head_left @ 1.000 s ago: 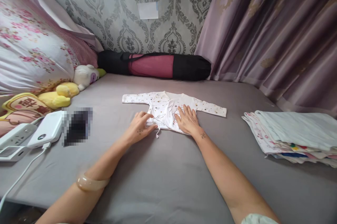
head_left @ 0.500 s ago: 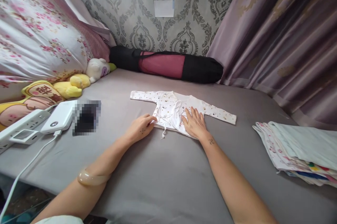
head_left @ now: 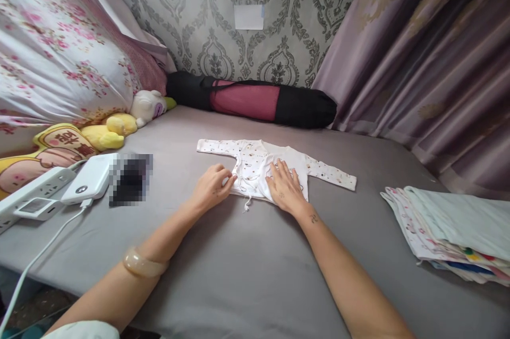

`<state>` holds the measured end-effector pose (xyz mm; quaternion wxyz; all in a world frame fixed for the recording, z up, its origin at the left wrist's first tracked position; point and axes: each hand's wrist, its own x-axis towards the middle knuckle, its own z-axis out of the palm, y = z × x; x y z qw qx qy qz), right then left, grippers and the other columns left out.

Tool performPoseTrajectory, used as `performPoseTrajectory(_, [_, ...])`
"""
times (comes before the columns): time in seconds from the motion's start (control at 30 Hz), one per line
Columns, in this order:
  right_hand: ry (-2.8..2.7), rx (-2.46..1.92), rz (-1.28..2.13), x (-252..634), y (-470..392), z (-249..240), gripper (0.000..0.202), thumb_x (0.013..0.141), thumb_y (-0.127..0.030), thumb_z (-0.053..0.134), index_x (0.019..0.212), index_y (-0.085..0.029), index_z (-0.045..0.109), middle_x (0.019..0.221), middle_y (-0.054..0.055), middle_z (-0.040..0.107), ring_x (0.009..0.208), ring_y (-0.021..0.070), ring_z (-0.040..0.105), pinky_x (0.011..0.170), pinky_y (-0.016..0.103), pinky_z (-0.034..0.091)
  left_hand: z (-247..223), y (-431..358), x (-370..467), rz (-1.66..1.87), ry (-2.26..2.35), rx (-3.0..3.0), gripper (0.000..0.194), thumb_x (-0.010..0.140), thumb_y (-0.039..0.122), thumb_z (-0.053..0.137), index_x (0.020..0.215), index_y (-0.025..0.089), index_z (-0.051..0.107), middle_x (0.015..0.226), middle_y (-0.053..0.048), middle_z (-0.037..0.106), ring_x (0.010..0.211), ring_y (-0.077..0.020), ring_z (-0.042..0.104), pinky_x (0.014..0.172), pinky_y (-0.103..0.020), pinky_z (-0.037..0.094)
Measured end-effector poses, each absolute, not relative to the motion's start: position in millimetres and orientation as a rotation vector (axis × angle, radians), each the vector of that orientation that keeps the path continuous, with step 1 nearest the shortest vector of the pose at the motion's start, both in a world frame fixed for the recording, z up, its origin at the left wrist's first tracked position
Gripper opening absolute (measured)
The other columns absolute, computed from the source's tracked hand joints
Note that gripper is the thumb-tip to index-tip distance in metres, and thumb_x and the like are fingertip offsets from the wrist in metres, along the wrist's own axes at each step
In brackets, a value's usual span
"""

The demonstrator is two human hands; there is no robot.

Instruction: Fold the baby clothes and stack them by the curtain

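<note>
A white baby shirt [head_left: 251, 155] with small prints lies spread on the grey sheet, its two long sleeves stretched out to the sides. At its left lower edge, my left hand [head_left: 215, 186] pinches the fabric between thumb and fingers. My right hand [head_left: 286, 186] lies flat on the front panel, fingers extended, covering part of a printed figure there. A thin tie string [head_left: 247, 204] hangs from the hem onto the sheet between both hands.
On the right is a stack of folded baby clothes [head_left: 458, 222]. To the left sit a power strip [head_left: 43, 190], a white power bank [head_left: 88, 178] with a cable, and a blurred dark object [head_left: 131, 179]. Plush toys [head_left: 119, 126] and a long black-and-red bag [head_left: 247, 100] line the back.
My right hand has slid slightly left across the shirt's front, uncovering more fabric on its right side. My left hand remains at the left edge, its fingers bent a little higher.
</note>
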<state>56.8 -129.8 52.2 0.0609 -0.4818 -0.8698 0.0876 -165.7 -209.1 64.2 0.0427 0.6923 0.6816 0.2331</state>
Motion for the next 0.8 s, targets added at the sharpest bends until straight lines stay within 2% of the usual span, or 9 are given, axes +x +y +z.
performPoseTrajectory(0.1, [-2.672,-1.347,0.362,47.3,-138.1,52.2,0.065,0.100,-0.048,0.016,0.154,-0.012,0.020,0.161,0.009,0.009,0.149,0.0210,0.003,0.119,0.045,0.003,58.0,-189.8,-157.7,0.692,1.935,2.371,0.033,0.095,0.031,0.036,0.113,0.018,0.060,0.122,-0.013,0.061,0.117,-0.0255,0.053,0.098,-0.040,0.042])
performPoseTrajectory(0.2, [-2.706,-1.332,0.432,43.7,-141.4,48.5,0.067,0.100,-0.050,0.015,0.154,-0.011,0.019,0.161,0.008,0.010,0.149,0.0205,0.004,0.120,0.043,0.003,47.1,-173.1,-149.3,0.475,1.847,2.408,0.046,0.097,0.036,0.033,0.134,0.013,0.048,0.146,-0.016,0.045,0.140,-0.0279,0.033,0.113,-0.045,0.027])
performPoseTrajectory(0.33, [-2.731,-1.322,0.473,44.1,-141.5,45.7,0.065,0.100,-0.049,0.016,0.154,-0.012,0.022,0.161,0.008,0.013,0.149,0.0205,0.006,0.119,0.044,0.002,34.4,-166.5,-147.8,0.241,1.857,2.288,0.058,0.098,0.047,0.025,0.145,0.015,0.036,0.156,-0.016,0.029,0.147,-0.0287,0.018,0.116,-0.049,0.017])
performPoseTrajectory(0.43, [-2.720,-1.327,0.484,44.9,-141.8,45.2,0.064,0.100,-0.048,0.017,0.154,-0.012,0.022,0.161,0.008,0.013,0.149,0.0210,0.006,0.119,0.044,0.002,35.5,-168.9,-150.4,0.170,1.849,2.254,0.059,0.099,0.049,0.022,0.148,0.017,0.031,0.159,-0.016,0.023,0.148,-0.0299,0.013,0.115,-0.054,0.015])
performPoseTrajectory(0.5, [-2.716,-1.331,0.508,45.7,-140.6,46.5,0.064,0.100,-0.047,0.019,0.154,-0.013,0.022,0.161,0.007,0.013,0.149,0.0215,0.005,0.119,0.045,0.001,42.0,-169.1,-150.0,0.149,1.855,2.282,0.055,0.098,0.045,0.026,0.145,0.017,0.036,0.157,-0.017,0.027,0.146,-0.0320,0.019,0.113,-0.058,0.017])
performPoseTrajectory(0.57, [-2.719,-1.310,0.568,46.7,-136.4,50.1,0.063,0.100,-0.048,0.020,0.153,-0.014,0.026,0.161,0.007,0.016,0.148,0.0226,0.008,0.119,0.046,0.003,51.1,-166.1,-146.4,0.138,1.868,2.333,0.045,0.097,0.039,0.035,0.133,0.017,0.047,0.146,-0.019,0.043,0.139,-0.0339,0.035,0.110,-0.060,0.022])
performPoseTrajectory(0.67, [-2.664,-1.266,0.599,47.1,-123.1,57.9,0.056,0.101,-0.044,0.017,0.146,-0.018,0.039,0.156,0.008,0.033,0.144,0.0210,0.025,0.117,0.042,0.016,61.6,-156.1,-134.7,0.192,1.908,2.369,0.024,0.093,0.029,0.042,0.108,0.018,0.059,0.118,-0.015,0.062,0.117,-0.0297,0.055,0.106,-0.056,0.028])
performPoseTrajectory(0.73, [-2.571,-1.306,0.496,46.2,-111.4,61.0,0.051,0.102,-0.035,0.018,0.143,-0.018,0.043,0.152,0.008,0.040,0.141,0.0187,0.032,0.115,0.038,0.021,61.9,-148.5,-123.8,0.308,1.931,2.356,0.022,0.094,0.025,0.040,0.103,0.018,0.058,0.112,-0.014,0.063,0.112,-0.0269,0.058,0.105,-0.052,0.032])
performPoseTrajectory(0.8, [-2.523,-1.376,0.393,45.0,-100.0,60.3,0.049,0.100,-0.028,0.023,0.145,-0.015,0.040,0.154,0.010,0.036,0.143,0.0190,0.028,0.115,0.038,0.020,55.8,-143.2,-112.7,0.442,1.932,2.347,0.026,0.096,0.026,0.036,0.110,0.017,0.056,0.118,-0.015,0.061,0.116,-0.0263,0.054,0.103,-0.047,0.035])
